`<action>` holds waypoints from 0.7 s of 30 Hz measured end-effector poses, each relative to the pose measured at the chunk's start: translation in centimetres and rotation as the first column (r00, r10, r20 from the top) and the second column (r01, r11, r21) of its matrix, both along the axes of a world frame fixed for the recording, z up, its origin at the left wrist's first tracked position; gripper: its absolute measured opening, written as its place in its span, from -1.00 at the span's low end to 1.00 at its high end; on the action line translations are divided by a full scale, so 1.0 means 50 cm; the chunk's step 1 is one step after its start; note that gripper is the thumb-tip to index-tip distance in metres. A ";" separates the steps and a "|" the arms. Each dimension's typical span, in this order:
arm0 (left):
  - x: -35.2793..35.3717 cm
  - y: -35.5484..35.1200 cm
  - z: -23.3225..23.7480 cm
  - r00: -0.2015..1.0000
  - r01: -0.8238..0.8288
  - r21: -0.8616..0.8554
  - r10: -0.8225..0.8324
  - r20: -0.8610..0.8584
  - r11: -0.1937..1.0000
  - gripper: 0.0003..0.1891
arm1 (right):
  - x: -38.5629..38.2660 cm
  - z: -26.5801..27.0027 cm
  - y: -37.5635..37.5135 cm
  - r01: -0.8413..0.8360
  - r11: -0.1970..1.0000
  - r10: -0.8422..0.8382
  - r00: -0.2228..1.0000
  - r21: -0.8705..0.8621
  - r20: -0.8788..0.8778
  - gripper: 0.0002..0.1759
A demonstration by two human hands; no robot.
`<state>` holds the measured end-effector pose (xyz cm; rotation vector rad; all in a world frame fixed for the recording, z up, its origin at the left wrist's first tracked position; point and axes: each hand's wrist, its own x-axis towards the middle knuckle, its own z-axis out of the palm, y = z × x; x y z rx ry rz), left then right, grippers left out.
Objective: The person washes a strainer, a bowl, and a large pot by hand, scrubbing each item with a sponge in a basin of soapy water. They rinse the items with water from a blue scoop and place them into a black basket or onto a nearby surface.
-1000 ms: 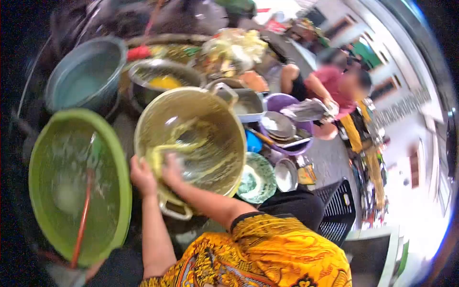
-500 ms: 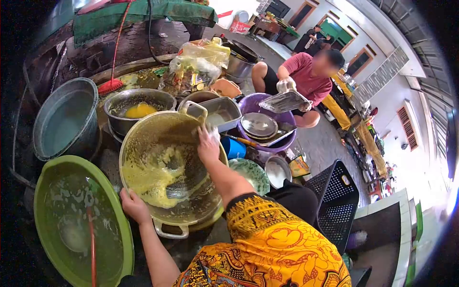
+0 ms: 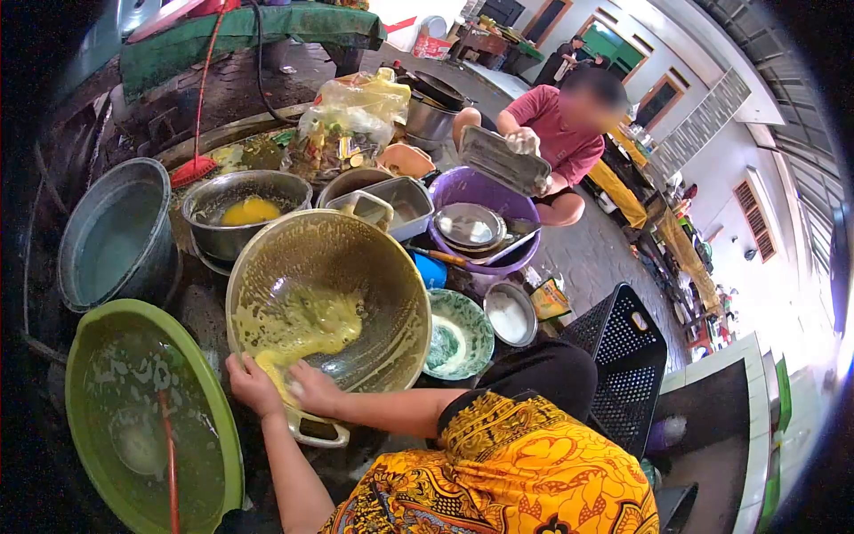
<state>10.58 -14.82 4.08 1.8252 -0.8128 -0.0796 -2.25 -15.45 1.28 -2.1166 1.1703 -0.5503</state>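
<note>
A large metal wok [image 3: 391, 267] with two loop handles leans towards me, yellowish foam [image 3: 311, 325] spread over its inside. My left hand [image 3: 255, 384] grips the wok's rim at the lower left, fingers wrapped over the edge. Just right of it, my right hand [image 3: 311, 389] is low inside the wok, near the lower handle, bent round something pale that I cannot make out. A green basin [image 3: 227, 418] of cloudy water with a red-brown stick in it stands at the left.
A grey bucket [image 3: 165, 214] of water, a steel pot [image 3: 200, 236], a purple tub [image 3: 525, 258] with dishes, a green bowl [image 3: 485, 343] and a black crate [image 3: 623, 383] surround the wok. Across from me, a person [image 3: 560, 125] holds a soapy tray [image 3: 503, 160].
My right hand has moved from the wok's upper right side down to its lower left inside, close to my left hand. The person opposite has tilted the tray.
</note>
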 end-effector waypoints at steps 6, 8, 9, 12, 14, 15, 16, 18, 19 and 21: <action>0.004 0.017 0.010 0.997 0.058 0.027 -0.056 -0.053 0.998 -0.82 | -0.315 0.039 -0.134 -0.604 0.790 0.552 0.625 0.106 -0.551 -0.66; 0.004 0.018 0.014 0.997 0.060 0.028 -0.059 -0.049 0.998 -0.82 | -0.364 0.110 -0.216 -0.528 0.848 0.318 0.459 0.033 -0.830 -0.73; 0.002 0.017 0.017 0.996 0.062 0.022 -0.060 -0.061 0.998 -0.82 | -0.381 0.111 -0.245 -0.546 0.835 0.179 0.380 -0.064 -0.907 -0.74; 0.005 0.017 0.002 0.996 0.035 -0.009 -0.036 -0.080 0.999 -0.84 | -0.391 0.077 -0.242 -0.346 0.736 -0.222 0.689 -0.582 -0.690 -0.73; 0.006 0.013 -0.007 0.996 0.014 -0.038 -0.017 -0.087 0.999 -0.84 | -0.358 0.016 -0.187 -0.249 0.770 -0.299 0.673 -0.587 -0.677 -0.70; 0.003 0.013 -0.008 0.998 -0.005 -0.069 0.001 -0.062 0.998 -0.84 | -0.325 0.011 -0.151 -0.181 0.933 -0.119 0.661 -0.311 -0.741 -0.60; 0.001 0.010 -0.007 0.999 -0.024 -0.102 0.020 -0.038 0.995 -0.84 | -0.269 0.012 -0.107 -0.083 0.989 -0.028 0.704 -0.122 -0.709 -0.64; -0.002 0.007 0.000 0.998 -0.029 -0.066 0.026 -0.051 0.997 -0.84 | -0.156 0.024 -0.009 0.046 0.997 -0.007 0.837 0.058 -0.547 -0.57; -0.005 0.008 0.002 0.997 -0.034 -0.022 0.033 -0.064 0.999 -0.84 | -0.101 0.020 0.015 0.067 0.991 -0.006 0.894 0.120 -0.447 -0.51; -0.007 0.012 0.010 0.999 -0.016 -0.025 0.015 -0.051 1.000 -0.84 | -0.038 -0.029 0.031 0.075 0.984 -0.040 0.977 0.161 -0.208 -0.47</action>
